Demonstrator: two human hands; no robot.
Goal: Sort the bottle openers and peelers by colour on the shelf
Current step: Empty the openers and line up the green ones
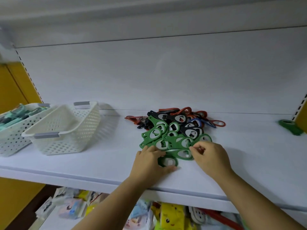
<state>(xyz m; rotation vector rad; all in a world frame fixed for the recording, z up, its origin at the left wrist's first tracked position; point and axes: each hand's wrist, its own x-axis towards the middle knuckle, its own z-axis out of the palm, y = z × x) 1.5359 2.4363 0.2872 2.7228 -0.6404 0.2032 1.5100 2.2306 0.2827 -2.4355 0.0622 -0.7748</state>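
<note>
You face a white shelf (83, 165) whose flat board runs the full width of your view, its front lip nearest you. Behind it rises a plain white back panel (149, 77), and the underside of an upper shelf (149, 17) closes the top. A slotted upright (28, 75) stands at your left beside a yellow side panel (10, 83); a second upright (301, 105) shows at the far right. Two white perforated baskets (66, 130) sit on the board at your left. Below, a lower shelf holds colourful packets (169, 216). The light is soft and even.

Green openers (167, 140), red openers (186, 111), white perforated basket (66, 130), yellow wall (10, 87)
</note>
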